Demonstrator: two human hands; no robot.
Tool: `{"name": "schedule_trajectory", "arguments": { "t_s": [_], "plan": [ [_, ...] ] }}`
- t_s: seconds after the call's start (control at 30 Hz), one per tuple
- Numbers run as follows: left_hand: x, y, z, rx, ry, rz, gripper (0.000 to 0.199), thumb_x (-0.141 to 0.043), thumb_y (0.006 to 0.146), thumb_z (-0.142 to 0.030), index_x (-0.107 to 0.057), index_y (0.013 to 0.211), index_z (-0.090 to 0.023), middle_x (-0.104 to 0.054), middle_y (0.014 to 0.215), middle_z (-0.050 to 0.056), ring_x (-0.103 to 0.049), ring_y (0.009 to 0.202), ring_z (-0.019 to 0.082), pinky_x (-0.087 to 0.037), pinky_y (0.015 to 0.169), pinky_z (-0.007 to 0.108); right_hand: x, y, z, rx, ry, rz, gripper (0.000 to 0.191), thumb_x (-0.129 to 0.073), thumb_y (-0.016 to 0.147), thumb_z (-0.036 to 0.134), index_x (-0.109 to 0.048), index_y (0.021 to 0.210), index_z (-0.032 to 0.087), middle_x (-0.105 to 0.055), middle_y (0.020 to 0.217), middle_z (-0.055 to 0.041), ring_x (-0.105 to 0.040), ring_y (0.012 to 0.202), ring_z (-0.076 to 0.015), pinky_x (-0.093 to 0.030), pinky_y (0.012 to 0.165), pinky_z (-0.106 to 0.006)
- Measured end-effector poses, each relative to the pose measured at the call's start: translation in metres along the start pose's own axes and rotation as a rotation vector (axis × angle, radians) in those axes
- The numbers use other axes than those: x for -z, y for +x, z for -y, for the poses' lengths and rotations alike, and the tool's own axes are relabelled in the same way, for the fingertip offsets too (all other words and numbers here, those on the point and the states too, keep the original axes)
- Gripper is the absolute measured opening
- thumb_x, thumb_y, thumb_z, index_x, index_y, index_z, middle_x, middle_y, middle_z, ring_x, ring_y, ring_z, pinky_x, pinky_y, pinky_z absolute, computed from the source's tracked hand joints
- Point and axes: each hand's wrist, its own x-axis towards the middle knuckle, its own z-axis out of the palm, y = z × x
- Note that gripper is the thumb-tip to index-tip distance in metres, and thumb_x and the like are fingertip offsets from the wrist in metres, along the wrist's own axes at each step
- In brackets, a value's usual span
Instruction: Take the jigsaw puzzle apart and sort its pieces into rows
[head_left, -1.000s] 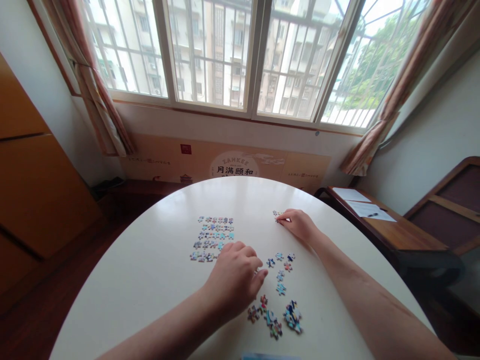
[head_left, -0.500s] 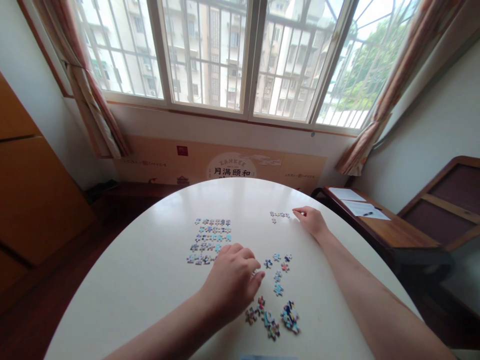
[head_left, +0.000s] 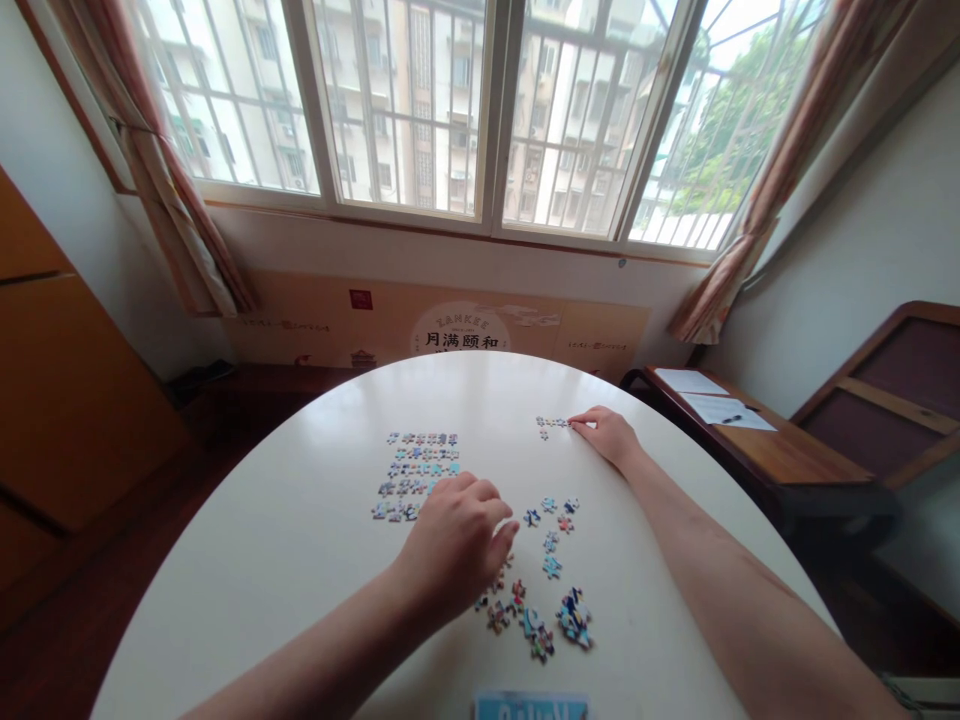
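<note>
My right hand [head_left: 609, 436] reaches to the far right of the table. Its thumb and fingertips are pinched together at the right end of a short row of jigsaw puzzle pieces [head_left: 551, 422], on the end piece, which they partly cover. A single piece [head_left: 544, 435] lies just below that row. My left hand [head_left: 461, 535] hovers over the middle of the table, fingers loosely bent and thumb apart, with nothing visible in it. It hides part of the several rows of puzzle pieces [head_left: 424, 454] at left. Loose pieces [head_left: 551, 541] lie to its right.
Near the front are piled puzzle pieces [head_left: 575, 618] and more loose ones [head_left: 535, 632]. A blue printed box or card [head_left: 532, 706] shows at the bottom edge. The round white table [head_left: 247, 560] stands before a window. Papers and a pen lie on a wooden side table [head_left: 795, 455].
My right hand has moved left, bringing its fingertips onto the end of the short row. My left hand has barely shifted. The view has tilted slightly, showing more of the blue item.
</note>
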Motion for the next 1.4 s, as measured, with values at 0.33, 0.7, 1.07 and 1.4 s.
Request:
{"name": "schedule_trajectory", "arguments": {
  "t_s": [0.33,0.7,1.07,1.4],
  "plan": [
    [-0.002,0.001,0.008,-0.064,0.035,0.062,0.022,-0.054,0.091,-0.024,-0.074,0.101,-0.023,-0.07,0.104,0.007,-0.059,0.099,0.026,-0.045,0.091,0.048,-0.005,0.001,-0.014,-0.103,0.192,-0.125,0.032,-0.057,0.087,0.044,-0.075,0.101,0.022,-0.074,0.095,-0.0054,-0.062,0.071,-0.0181,-0.053,0.074,-0.034],
    [-0.028,0.001,0.007,-0.083,0.101,0.149,0.037,-0.044,0.096,-0.046,-0.069,0.113,-0.024,-0.048,0.146,0.013,-0.031,0.142,0.035,-0.012,0.112,0.068,0.002,-0.014,0.003,-0.225,0.311,-0.225,0.027,-0.06,0.095,0.04,-0.068,0.099,0.015,-0.071,0.098,-0.0057,-0.067,0.089,-0.0185,-0.054,0.085,-0.04],
    [-0.018,0.002,0.004,0.042,0.057,0.014,0.037,-0.047,0.095,-0.04,-0.067,0.119,-0.018,-0.056,0.139,0.014,-0.04,0.135,0.034,-0.02,0.112,0.065,0.04,-0.059,0.088,0.17,0.343,-0.157,0.027,-0.056,0.092,0.039,-0.078,0.088,0.024,-0.076,0.093,-0.0064,-0.064,0.099,-0.0246,-0.047,0.094,-0.04],
    [0.004,0.0,-0.002,0.044,-0.071,-0.094,0.034,-0.049,0.092,-0.028,-0.058,0.06,-0.017,-0.06,0.066,0.001,-0.051,0.057,0.013,-0.037,0.057,0.027,0.035,-0.083,0.137,0.671,0.095,0.28,0.027,-0.05,0.098,0.031,-0.076,0.093,0.026,-0.076,0.094,-0.003,-0.061,0.091,-0.0214,-0.038,0.09,-0.041]
  ]
}}
